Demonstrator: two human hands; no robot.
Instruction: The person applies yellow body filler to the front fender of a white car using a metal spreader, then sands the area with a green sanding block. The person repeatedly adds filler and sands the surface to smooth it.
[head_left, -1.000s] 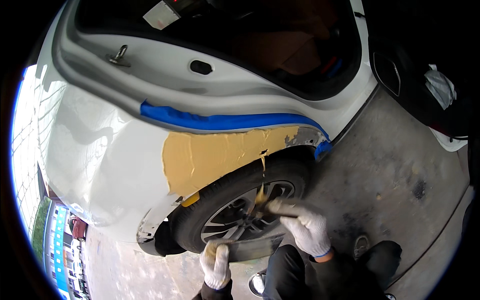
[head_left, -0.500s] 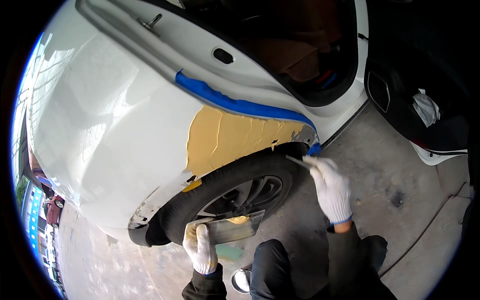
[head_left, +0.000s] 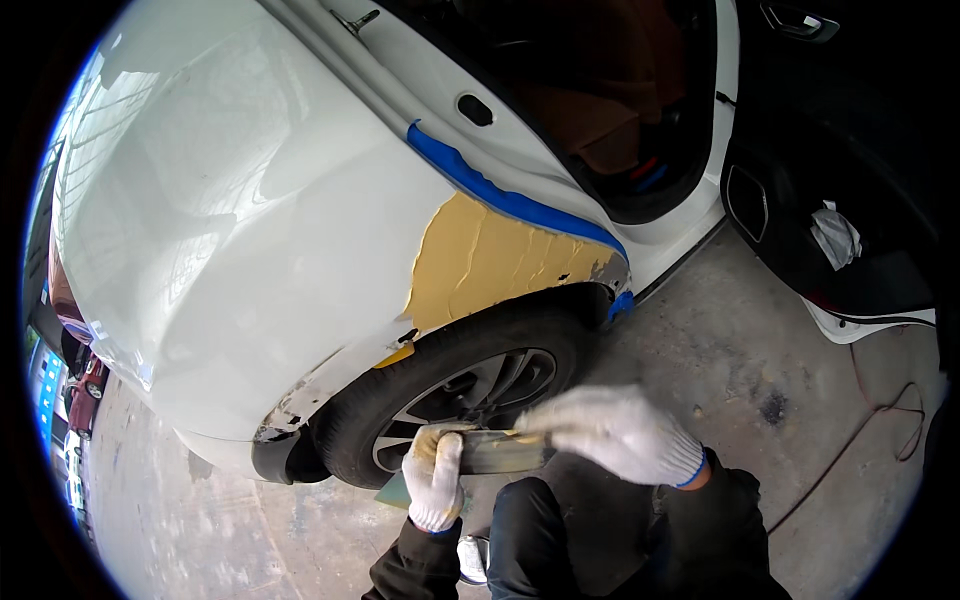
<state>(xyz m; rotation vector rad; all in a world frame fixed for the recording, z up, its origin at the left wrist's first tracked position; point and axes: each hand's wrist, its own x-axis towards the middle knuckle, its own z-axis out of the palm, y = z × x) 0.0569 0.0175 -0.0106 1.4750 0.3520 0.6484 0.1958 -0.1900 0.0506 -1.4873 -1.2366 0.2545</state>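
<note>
A white car's rear panel [head_left: 230,250] bears a yellow putty patch [head_left: 500,255] above the wheel [head_left: 440,390]. Blue masking tape [head_left: 510,200] borders the patch along the door opening. Low in front of the wheel, my gloved left hand [head_left: 435,475] is closed on a flat scraper plate [head_left: 495,455] smeared with putty. My gloved right hand [head_left: 615,435] is at the plate's right part, blurred by motion, fingers bent over it; what it grips is hidden. A green patch [head_left: 395,490] shows behind my left hand, below the wheel.
An open door [head_left: 790,250] with crumpled paper [head_left: 835,235] on it hangs at the right. A hose [head_left: 870,410] lies on the concrete floor [head_left: 700,350]. My knee [head_left: 530,530] is at the bottom centre. Parked cars [head_left: 85,390] show at the far left.
My right hand, which held a thin spreader near the wheel arch, has swung down and left onto the plate in my left hand. The view has shifted, moving the patch rightward in it.
</note>
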